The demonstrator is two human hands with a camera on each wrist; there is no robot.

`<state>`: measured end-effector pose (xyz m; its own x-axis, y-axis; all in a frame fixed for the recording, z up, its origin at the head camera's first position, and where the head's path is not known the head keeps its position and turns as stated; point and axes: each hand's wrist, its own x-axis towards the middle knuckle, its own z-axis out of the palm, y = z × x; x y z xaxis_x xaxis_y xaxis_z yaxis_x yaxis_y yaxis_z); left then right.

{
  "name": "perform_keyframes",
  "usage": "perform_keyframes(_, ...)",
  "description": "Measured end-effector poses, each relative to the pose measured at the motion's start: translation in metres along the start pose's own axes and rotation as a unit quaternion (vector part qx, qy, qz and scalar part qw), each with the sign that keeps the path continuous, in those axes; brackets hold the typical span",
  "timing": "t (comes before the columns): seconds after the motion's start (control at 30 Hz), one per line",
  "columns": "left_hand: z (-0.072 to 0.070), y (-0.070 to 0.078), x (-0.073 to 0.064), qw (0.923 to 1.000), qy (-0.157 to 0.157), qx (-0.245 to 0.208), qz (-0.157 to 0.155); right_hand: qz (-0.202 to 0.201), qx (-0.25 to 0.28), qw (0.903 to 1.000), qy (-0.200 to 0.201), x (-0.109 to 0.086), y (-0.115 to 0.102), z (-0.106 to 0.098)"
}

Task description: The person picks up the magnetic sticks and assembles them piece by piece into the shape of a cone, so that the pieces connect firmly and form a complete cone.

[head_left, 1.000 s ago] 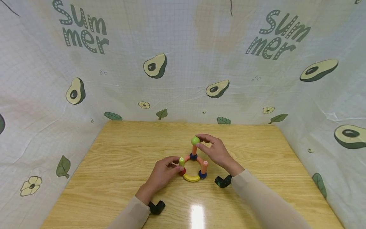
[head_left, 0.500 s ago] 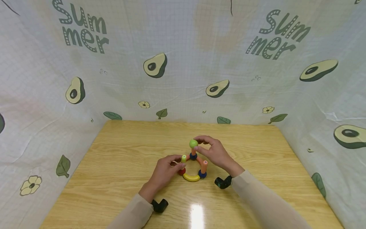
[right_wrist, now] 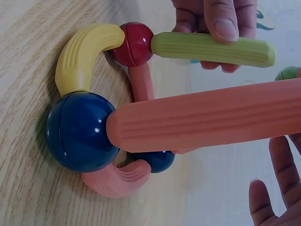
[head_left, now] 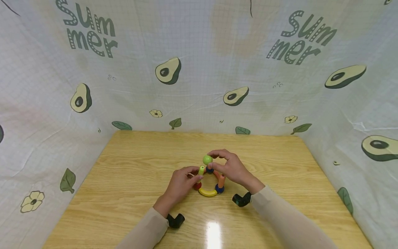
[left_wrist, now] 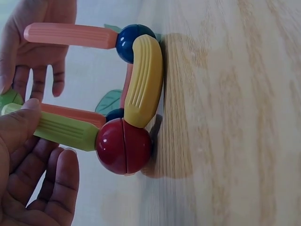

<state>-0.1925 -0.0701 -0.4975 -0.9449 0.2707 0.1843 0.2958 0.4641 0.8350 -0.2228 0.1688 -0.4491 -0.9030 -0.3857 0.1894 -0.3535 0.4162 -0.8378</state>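
A ring of curved sticks and balls lies on the wooden table. My left hand (head_left: pixel 180 183) pinches a straight lime-green stick (right_wrist: pixel 211 49), which rises from the red ball (left_wrist: pixel 120 146) and leans inward. With its thumb and fingers, my right hand (head_left: pixel 234 168) holds a light green ball (head_left: pixel 207 159) at the top of the back orange stick (left_wrist: pixel 73 113). That stick's foot meets the back dark blue ball (right_wrist: pixel 157 161). On the right-hand blue ball (right_wrist: pixel 82 132) stands another orange stick (right_wrist: pixel 207 115), touched by neither hand. A yellow curved stick (left_wrist: pixel 145 82) forms the ring's near side.
Pale wooden tabletop (head_left: pixel 140 155) surrounds the ring. Behind and beside it hangs a white cloth (head_left: pixel 199 69) printed with avocados and leaves. Black wrist devices (head_left: pixel 242 200) sit under both sleeves.
The light green ball has come down and slightly left with my right hand. My left hand has shifted right and a little farther away, and the lime-green stick now leans more to the right.
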Motion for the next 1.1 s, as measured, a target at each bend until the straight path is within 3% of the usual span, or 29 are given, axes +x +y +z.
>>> perform_keyframes(0.4, 0.0003, 0.0014, 0.0025, 1.0, -0.003, 0.001, 0.0, -0.008, -0.002, 0.9999, -0.014, 0.0007, -0.0008, 0.0014)
perform_keyframes(0.77, 0.0021, 0.0004, 0.0043, 0.9995, 0.007, 0.03, 0.008, -0.017, -0.01, 0.9995, -0.025, 0.0001, -0.0016, 0.0007)
perform_keyframes(1.1, 0.002, 0.0005, 0.004, 0.9999, -0.003, 0.009, -0.002, -0.019, -0.008, 0.9994, -0.026, -0.0014, -0.0025, 0.0009)
